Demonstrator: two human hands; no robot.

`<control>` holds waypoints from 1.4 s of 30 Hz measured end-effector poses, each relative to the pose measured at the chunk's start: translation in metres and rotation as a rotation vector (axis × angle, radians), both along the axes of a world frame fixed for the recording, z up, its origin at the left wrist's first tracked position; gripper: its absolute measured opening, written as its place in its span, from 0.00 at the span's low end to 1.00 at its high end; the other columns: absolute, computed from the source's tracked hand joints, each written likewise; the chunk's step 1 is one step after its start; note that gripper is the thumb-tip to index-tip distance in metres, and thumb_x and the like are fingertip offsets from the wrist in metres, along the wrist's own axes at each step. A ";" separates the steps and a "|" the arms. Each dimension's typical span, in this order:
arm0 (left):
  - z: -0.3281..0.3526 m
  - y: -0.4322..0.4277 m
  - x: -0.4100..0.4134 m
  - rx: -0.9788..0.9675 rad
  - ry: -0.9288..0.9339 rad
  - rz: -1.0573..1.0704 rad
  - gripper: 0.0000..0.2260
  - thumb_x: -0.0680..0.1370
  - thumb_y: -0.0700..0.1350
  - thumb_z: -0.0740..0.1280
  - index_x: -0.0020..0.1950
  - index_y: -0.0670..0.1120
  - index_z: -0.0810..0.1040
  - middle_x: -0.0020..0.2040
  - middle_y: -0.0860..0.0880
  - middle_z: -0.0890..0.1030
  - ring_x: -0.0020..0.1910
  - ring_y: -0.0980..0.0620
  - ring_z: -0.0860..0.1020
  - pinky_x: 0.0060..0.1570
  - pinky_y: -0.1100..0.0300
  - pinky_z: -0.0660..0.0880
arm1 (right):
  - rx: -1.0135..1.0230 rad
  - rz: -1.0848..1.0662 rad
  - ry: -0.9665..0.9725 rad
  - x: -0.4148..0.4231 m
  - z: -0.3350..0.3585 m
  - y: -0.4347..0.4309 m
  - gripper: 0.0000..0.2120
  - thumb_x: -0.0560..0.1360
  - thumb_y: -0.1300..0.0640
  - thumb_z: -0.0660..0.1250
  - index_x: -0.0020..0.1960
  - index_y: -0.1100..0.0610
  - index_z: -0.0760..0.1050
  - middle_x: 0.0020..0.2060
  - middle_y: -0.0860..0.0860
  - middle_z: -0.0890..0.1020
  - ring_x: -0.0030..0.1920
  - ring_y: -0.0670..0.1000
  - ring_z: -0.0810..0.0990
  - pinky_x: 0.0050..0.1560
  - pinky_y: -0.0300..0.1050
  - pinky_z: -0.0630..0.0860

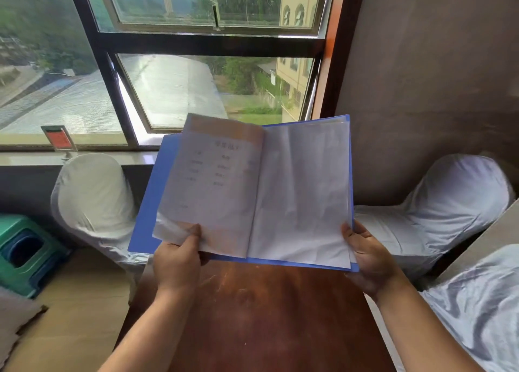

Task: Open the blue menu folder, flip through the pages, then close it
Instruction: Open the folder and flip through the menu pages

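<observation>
The blue menu folder [146, 208] is held open in the air above the far end of a brown wooden table [252, 310]. Its left page [213, 186] carries faint printed text under an orange band and lifts off the blue cover. The right page [303, 191] looks blank and creased. My left hand [177, 259] pinches the bottom edge of the left pages, thumb on top. My right hand [370, 259] grips the folder's lower right corner, thumb on the page edge.
White-covered chairs stand at the left [92, 197], right [455, 200] and lower right [477, 310] of the table. A green plastic stool [25, 248] sits on the floor at left. A small red sign [59, 139] stands on the windowsill before a large window.
</observation>
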State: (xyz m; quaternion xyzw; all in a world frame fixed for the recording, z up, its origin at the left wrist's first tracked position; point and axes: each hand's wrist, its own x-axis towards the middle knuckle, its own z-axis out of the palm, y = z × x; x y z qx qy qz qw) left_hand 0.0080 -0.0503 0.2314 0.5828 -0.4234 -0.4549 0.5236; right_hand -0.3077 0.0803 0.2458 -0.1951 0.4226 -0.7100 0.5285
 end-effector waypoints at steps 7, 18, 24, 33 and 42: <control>-0.017 -0.014 0.015 0.047 -0.017 0.029 0.17 0.75 0.54 0.78 0.35 0.44 0.80 0.25 0.51 0.83 0.24 0.52 0.83 0.47 0.39 0.86 | 0.035 -0.038 0.039 0.002 0.014 0.003 0.15 0.79 0.53 0.67 0.61 0.55 0.87 0.67 0.61 0.84 0.68 0.66 0.81 0.68 0.66 0.75; 0.028 0.019 -0.010 -0.576 -0.789 -0.015 0.13 0.72 0.43 0.80 0.50 0.43 0.79 0.48 0.40 0.80 0.50 0.36 0.79 0.53 0.43 0.76 | -0.016 -0.004 -0.085 0.010 0.002 -0.004 0.16 0.83 0.56 0.65 0.66 0.58 0.83 0.67 0.62 0.83 0.66 0.65 0.84 0.57 0.59 0.85; 0.038 0.051 -0.065 -0.820 -1.039 -0.348 0.27 0.71 0.69 0.69 0.61 0.52 0.83 0.56 0.50 0.81 0.55 0.45 0.79 0.55 0.47 0.77 | -0.088 0.044 -0.112 0.034 0.003 -0.012 0.16 0.82 0.57 0.64 0.65 0.59 0.84 0.66 0.64 0.84 0.64 0.65 0.84 0.56 0.59 0.86; 0.024 0.050 -0.078 -0.850 -1.017 -0.348 0.14 0.77 0.66 0.66 0.53 0.59 0.84 0.50 0.55 0.79 0.51 0.47 0.75 0.49 0.50 0.75 | -0.095 0.038 -0.089 0.045 0.011 -0.004 0.17 0.82 0.57 0.63 0.66 0.60 0.83 0.68 0.66 0.82 0.66 0.67 0.82 0.67 0.65 0.79; 0.035 0.052 -0.059 -0.442 -0.240 -0.236 0.11 0.82 0.61 0.63 0.45 0.57 0.75 0.41 0.58 0.84 0.35 0.56 0.81 0.34 0.63 0.76 | -0.057 0.081 -0.090 0.019 0.006 0.007 0.17 0.87 0.56 0.61 0.74 0.57 0.76 0.68 0.66 0.81 0.66 0.66 0.82 0.56 0.60 0.85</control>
